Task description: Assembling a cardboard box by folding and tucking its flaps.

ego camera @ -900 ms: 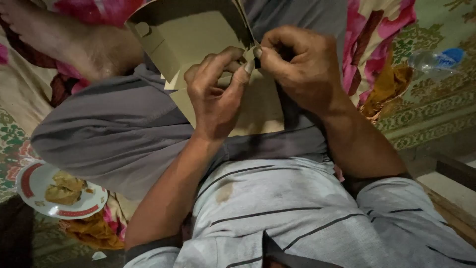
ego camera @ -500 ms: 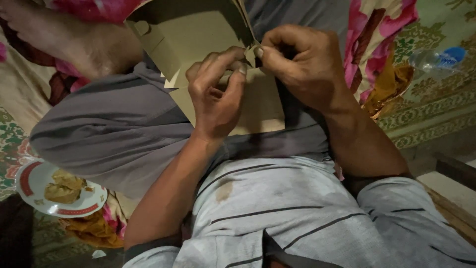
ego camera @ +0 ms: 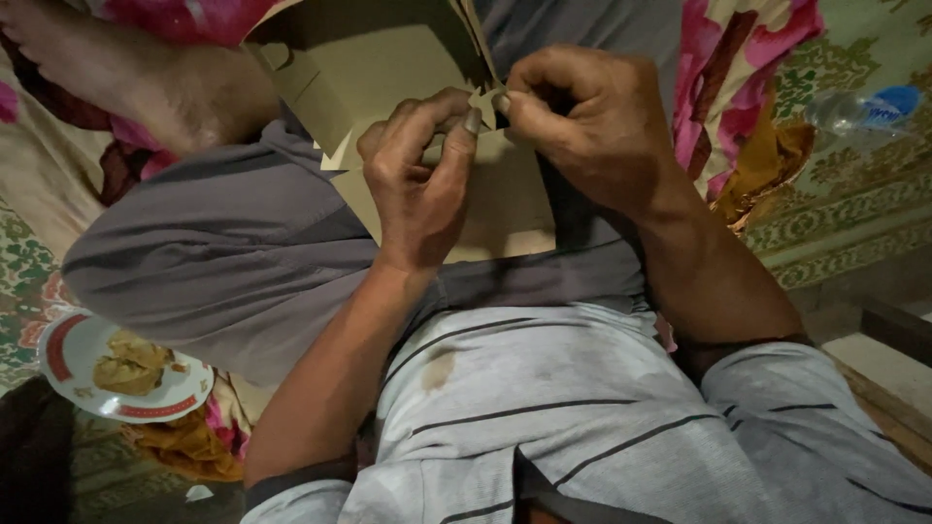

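1. Compared with the earlier pictures, little is changing: both hands are staying at the same small tab of the tan cardboard piece (ego camera: pixel 427 146), and the left thumb is sitting slightly closer to the right fingertips than before.
2. The cardboard piece is lying on the person's lap, across the grey trousers (ego camera: pixel 223 243), its upper flaps standing up toward the top edge of the view.
3. The left hand (ego camera: pixel 417 175) is reaching in from below, wrist bent, fingers curled over the card's edge; its grip is pressing together on the tab, thumb against forefinger.
4. The right hand (ego camera: pixel 582 126) is coming in from the right, knuckles up, fingers folded; its grip is pinching the same tab from the other side, the fingertips touching the left thumb.
5. A bare foot (ego camera: pixel 126 78) is resting at the upper left.
6. A red-rimmed plate (ego camera: pixel 68 349) with scraps of food is sitting at lower left on the patterned cloth (ego camera: pixel 835 194), and a clear plastic bottle (ego camera: pixel 854 109) is lying at far right.
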